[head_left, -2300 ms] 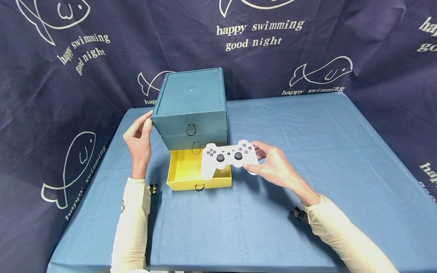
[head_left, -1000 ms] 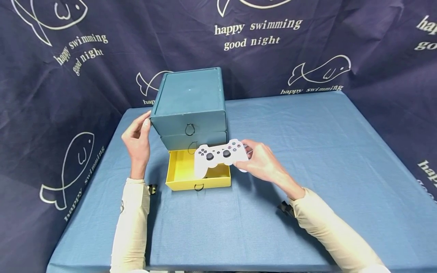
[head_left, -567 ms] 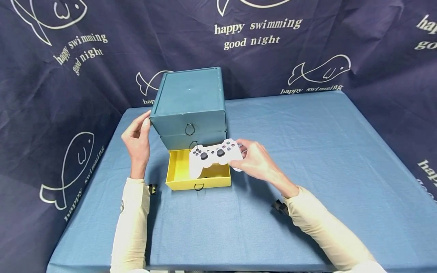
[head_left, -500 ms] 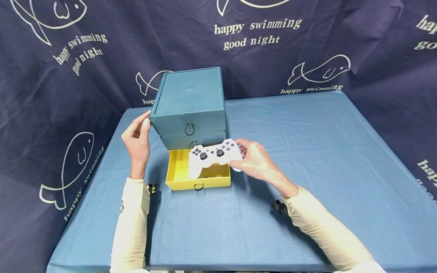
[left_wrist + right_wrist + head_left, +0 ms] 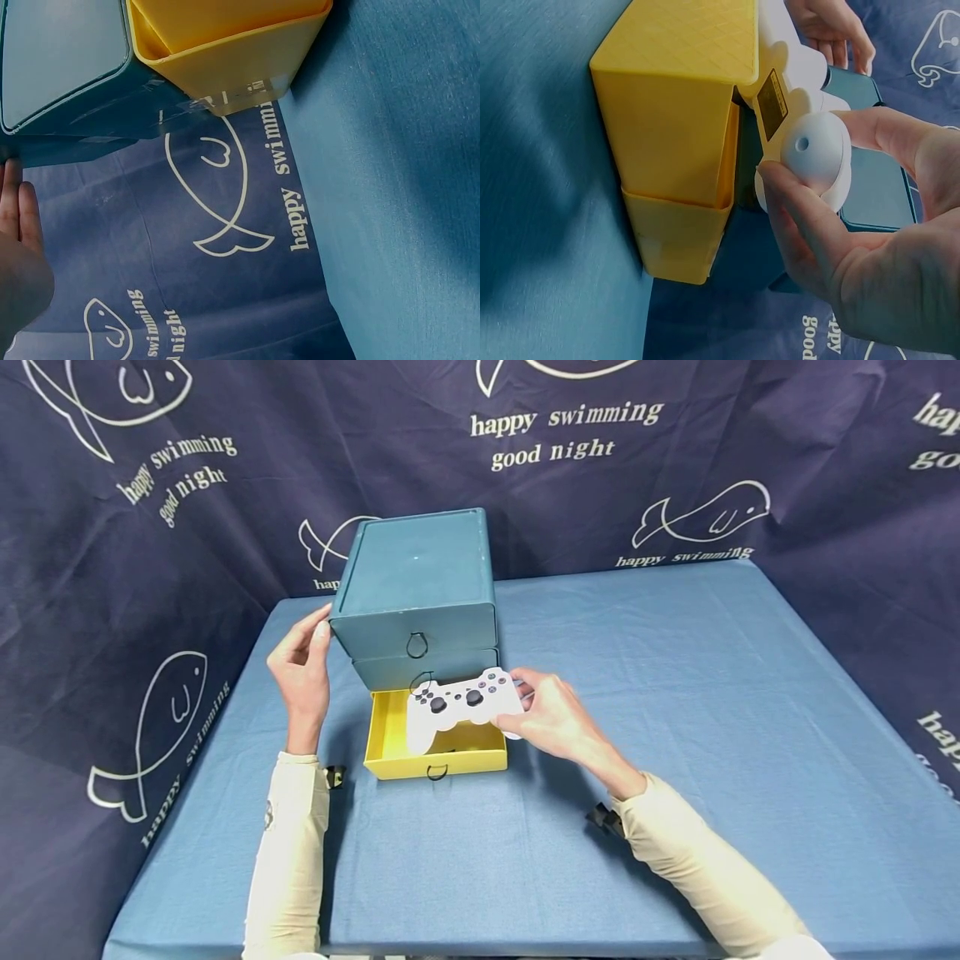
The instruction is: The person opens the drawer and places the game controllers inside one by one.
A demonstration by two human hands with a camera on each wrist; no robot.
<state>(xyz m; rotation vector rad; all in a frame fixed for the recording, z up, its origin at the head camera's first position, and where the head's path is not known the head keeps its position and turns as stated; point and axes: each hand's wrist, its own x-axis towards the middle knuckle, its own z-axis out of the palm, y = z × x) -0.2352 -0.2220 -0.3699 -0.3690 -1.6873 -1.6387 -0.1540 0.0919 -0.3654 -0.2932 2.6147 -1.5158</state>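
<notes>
My right hand (image 5: 550, 717) grips a white game controller (image 5: 442, 717) by its right-hand grip, thumb on the near side. The controller is over the pulled-out yellow drawer (image 5: 408, 767), its buttons and two black sticks facing up. In the right wrist view, the controller's underside (image 5: 799, 90) with a dark label shows just above the drawer's rim. My left hand (image 5: 302, 668) touches the left side of the teal drawer cabinet (image 5: 420, 564) near its top front corner. In the left wrist view, straight fingers (image 5: 9, 202) lie against the cabinet's side.
Two teal drawers with black loop handles are closed above the yellow one. A small dark thing (image 5: 450, 750) shows inside the yellow drawer. Blue cloth covers the table (image 5: 637, 652). A navy curtain (image 5: 562, 510) with white fish prints hangs behind and at both sides.
My right hand has moved left with the controller, from the drawer's right side to over its opening. The left hand and the cabinet have stayed in place.
</notes>
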